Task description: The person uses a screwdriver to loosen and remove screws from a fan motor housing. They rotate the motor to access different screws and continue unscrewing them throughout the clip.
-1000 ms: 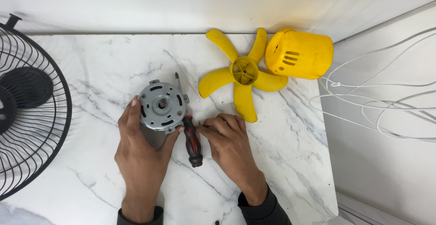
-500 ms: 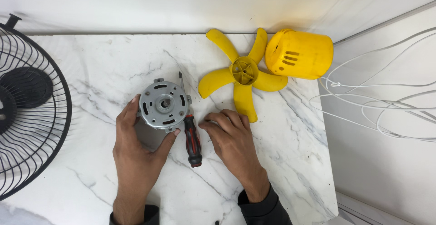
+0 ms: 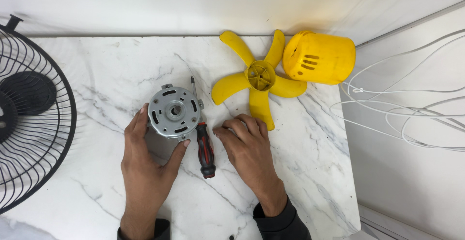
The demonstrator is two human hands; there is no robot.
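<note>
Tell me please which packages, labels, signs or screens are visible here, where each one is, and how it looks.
None: no package, label, sign or screen shows.
On the marble table lie only bare parts: a grey round motor held by the left hand, a red and black screwdriver beside the right hand, a yellow fan blade, a yellow housing, and a black fan grille at the left.

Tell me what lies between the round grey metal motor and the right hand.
A red-and-black-handled screwdriver, on the marble tabletop, seen in the head view.

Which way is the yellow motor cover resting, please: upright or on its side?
On its side: the yellow motor cover lies on the marble table, its vented end facing the fan blade.
</note>
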